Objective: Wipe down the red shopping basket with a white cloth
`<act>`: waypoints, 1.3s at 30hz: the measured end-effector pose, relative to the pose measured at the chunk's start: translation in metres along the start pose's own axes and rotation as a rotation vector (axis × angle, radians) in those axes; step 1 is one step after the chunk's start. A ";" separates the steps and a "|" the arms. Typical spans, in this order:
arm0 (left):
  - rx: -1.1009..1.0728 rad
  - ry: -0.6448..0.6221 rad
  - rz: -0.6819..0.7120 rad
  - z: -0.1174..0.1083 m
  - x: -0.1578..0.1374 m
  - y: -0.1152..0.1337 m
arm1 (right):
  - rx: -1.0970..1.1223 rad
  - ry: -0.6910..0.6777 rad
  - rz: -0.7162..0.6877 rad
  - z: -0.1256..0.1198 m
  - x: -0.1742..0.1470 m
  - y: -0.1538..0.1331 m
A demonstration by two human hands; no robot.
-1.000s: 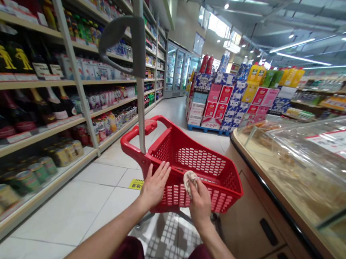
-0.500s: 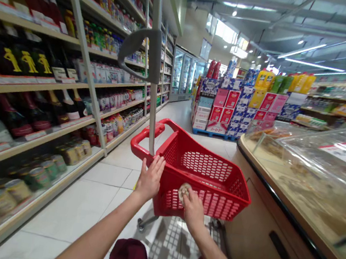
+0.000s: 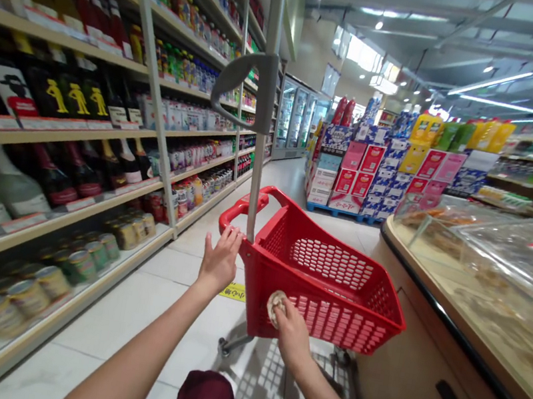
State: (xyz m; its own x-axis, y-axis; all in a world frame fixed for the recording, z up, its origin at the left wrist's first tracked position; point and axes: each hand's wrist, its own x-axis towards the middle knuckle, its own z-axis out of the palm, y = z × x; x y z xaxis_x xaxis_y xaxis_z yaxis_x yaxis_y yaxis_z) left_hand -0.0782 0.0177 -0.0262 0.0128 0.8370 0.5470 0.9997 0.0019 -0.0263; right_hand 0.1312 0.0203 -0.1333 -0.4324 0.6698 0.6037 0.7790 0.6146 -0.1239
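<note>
Right hand (image 3: 295, 332): grasping off-white cloth (image 3: 274, 307) against red shopping cart (image 3: 323, 291) just ahead. Left hand (image 3: 219, 263): unclenched, fingers resting on cart.

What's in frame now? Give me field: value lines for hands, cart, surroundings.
left hand: fingers at the cart's rim, near its handle
right hand: holds a pale, bunched cloth at the cart's near side
cart: red, perforated basket
left side: shelves with bottles and cans
right side: display counter
ahead: stacked boxes
</note>
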 end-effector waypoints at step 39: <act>0.046 0.006 -0.013 0.001 -0.006 0.006 | 0.062 0.161 0.059 -0.014 0.018 0.005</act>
State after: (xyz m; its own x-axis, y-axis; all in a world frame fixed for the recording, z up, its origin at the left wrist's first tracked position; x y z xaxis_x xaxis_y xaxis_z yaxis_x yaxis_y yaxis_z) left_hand -0.0718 0.0137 -0.0307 -0.0004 0.8335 0.5526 0.9976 0.0382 -0.0570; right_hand 0.1340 0.0298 -0.1121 -0.3049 0.6328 0.7117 0.7692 0.6043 -0.2077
